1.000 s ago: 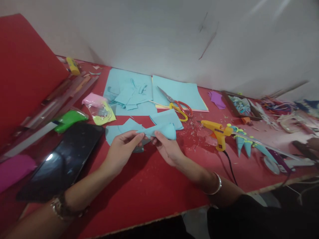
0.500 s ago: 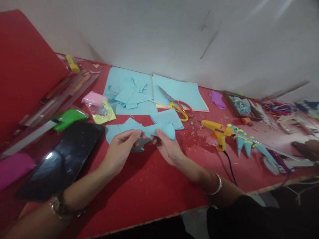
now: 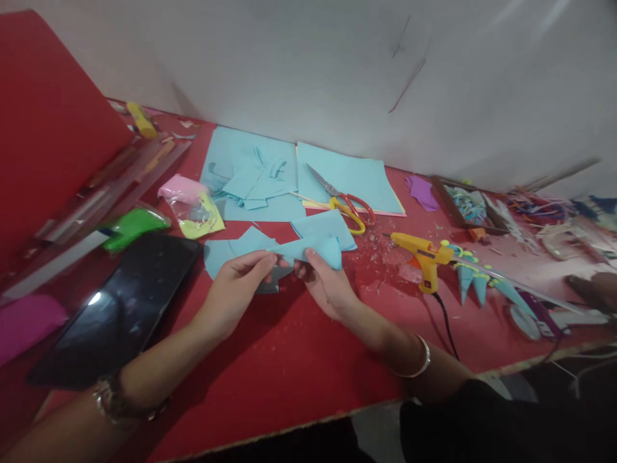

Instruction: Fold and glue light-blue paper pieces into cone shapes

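Observation:
Between my hands is a light-blue paper cone [image 3: 318,251], lying sideways with its narrow end to the left and its wide end to the right. My left hand [image 3: 245,280] pinches the narrow tip between thumb and fingers. My right hand [image 3: 328,283] grips the wider part, thumb on top and fingers beneath, partly hidden. Cut blue paper pieces [image 3: 219,254] lie behind and left of the cone, and a folded blue piece [image 3: 332,225] lies just beyond it. Scissors [image 3: 344,199] with red and yellow handles rest on the blue sheets [image 3: 347,173].
A yellow glue gun [image 3: 421,254] lies to the right, its cord running toward me. Past it are small blue cones [image 3: 465,283] with yellow balls. A dark tablet-like slab [image 3: 125,305] and plastic packets [image 3: 190,206] occupy the left. A wooden tray [image 3: 467,206] stands near the wall.
Both hands keep their hold on the paper cone, which has barely shifted. The left fingers have moved very slightly at the tip.

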The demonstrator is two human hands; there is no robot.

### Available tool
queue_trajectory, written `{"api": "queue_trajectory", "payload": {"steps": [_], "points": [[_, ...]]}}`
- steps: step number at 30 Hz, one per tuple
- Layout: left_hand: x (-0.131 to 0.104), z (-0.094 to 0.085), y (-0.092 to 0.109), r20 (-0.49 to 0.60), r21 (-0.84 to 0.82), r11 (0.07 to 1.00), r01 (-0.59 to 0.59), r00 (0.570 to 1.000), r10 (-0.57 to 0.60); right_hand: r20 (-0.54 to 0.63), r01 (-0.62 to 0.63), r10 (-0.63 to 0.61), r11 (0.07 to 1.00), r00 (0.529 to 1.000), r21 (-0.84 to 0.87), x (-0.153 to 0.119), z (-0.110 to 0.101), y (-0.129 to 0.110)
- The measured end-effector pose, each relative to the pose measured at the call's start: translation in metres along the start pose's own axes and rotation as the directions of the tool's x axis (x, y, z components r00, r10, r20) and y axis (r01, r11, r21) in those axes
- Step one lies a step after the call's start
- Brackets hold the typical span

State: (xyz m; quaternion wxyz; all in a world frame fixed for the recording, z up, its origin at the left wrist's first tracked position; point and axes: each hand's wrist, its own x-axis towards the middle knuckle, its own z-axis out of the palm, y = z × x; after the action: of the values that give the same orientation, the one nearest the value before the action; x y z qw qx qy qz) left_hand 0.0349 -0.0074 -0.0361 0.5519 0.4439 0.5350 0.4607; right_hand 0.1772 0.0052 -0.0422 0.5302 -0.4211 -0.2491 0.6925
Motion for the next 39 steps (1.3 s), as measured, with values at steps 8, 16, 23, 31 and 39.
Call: {"api": "queue_trajectory", "payload": {"steps": [8, 16, 23, 31, 39], "points": [[-0.001, 0.002, 0.003, -0.030, -0.046, 0.999, 0.001, 1.000, -0.002, -0.031, 0.003, -0.004, 0.999, 1.000, -0.053, -0.002, 0.002, 0.000], [-0.002, 0.003, 0.017, -0.080, 0.027, 1.000, -0.014, 0.997, 0.016, -0.049, 0.093, -0.105, 0.975, 0.993, -0.202, 0.001, -0.008, 0.010], [0.000, -0.001, 0.013, -0.106, 0.149, 0.987, -0.063, 0.991, 0.079, -0.004, 0.123, -0.127, 0.966, 0.992, -0.229, 0.002, -0.011, 0.010], [0.001, -0.003, 0.013, -0.127, 0.153, 0.982, -0.109, 0.983, 0.129, -0.040, 0.122, -0.133, 0.968, 0.990, -0.219, 0.001, -0.009, 0.008], [0.003, -0.009, 0.004, -0.148, 0.124, 0.990, -0.068, 0.985, 0.087, -0.030, 0.127, -0.136, 0.971, 0.990, -0.204, 0.001, -0.009, 0.007]]}}
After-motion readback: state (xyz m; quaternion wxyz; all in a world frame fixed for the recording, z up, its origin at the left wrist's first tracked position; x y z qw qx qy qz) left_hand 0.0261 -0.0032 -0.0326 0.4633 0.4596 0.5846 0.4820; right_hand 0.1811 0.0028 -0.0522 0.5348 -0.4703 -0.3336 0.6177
